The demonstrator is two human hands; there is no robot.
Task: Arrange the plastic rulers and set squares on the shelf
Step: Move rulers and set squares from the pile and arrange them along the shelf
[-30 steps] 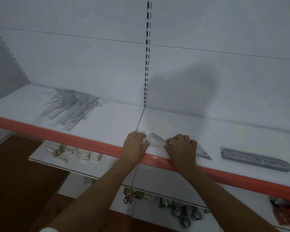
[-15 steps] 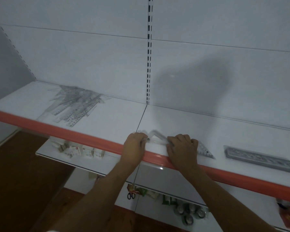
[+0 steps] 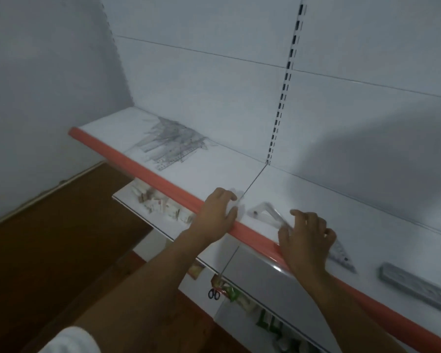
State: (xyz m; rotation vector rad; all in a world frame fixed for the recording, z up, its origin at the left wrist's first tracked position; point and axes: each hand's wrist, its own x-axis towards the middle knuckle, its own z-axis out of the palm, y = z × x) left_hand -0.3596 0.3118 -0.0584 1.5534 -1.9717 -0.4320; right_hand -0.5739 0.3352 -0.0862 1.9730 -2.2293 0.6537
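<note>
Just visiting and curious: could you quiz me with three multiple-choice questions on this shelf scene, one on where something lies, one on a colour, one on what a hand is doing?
1. Where is the loose pile of rulers?
A. left part of the shelf
B. on the floor
C. under the right hand

2. What colour is the shelf's front edge strip?
A. blue
B. orange-red
C. green

3. What is the right hand doing?
A. gripping scissors
B. hanging at the person's side
C. resting on the set square

Answers: 1 A, the pile lies far left of both hands. 2 B, the strip is orange-red along the whole shelf. 3 C, its fingers lie over the set square's right part.
</note>
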